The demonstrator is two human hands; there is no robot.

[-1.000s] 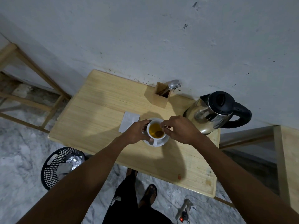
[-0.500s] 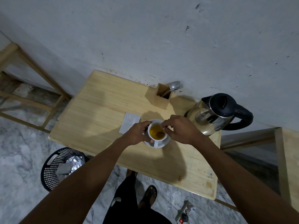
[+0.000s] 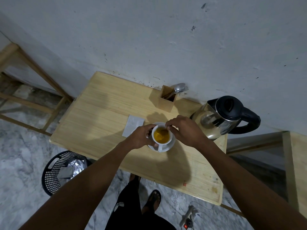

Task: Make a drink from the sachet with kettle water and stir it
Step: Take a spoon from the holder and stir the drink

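A white cup [image 3: 162,143] holding yellow-orange drink stands on a white saucer [image 3: 171,145] on the wooden table [image 3: 103,117]. My left hand [image 3: 141,136] grips the cup's left side. My right hand [image 3: 186,130] hovers at the cup's far right rim, fingers pinched on a spoon [image 3: 166,129] whose bowl dips into the liquid. A white sachet [image 3: 132,125] lies flat just left of the cup. The steel kettle [image 3: 221,117] with black lid and handle stands to the right, against the wall.
A wooden holder [image 3: 166,102] with a spoon and fork stands behind the cup by the wall. A black mesh bin [image 3: 56,173] with foil scraps sits on the floor, left. A power strip [image 3: 189,219] lies on the floor. Wooden frames flank the table.
The spoon's bowl has shifted inside the cup from the near side toward the far rim, and the liquid is swirled. Both hands stay at the cup.
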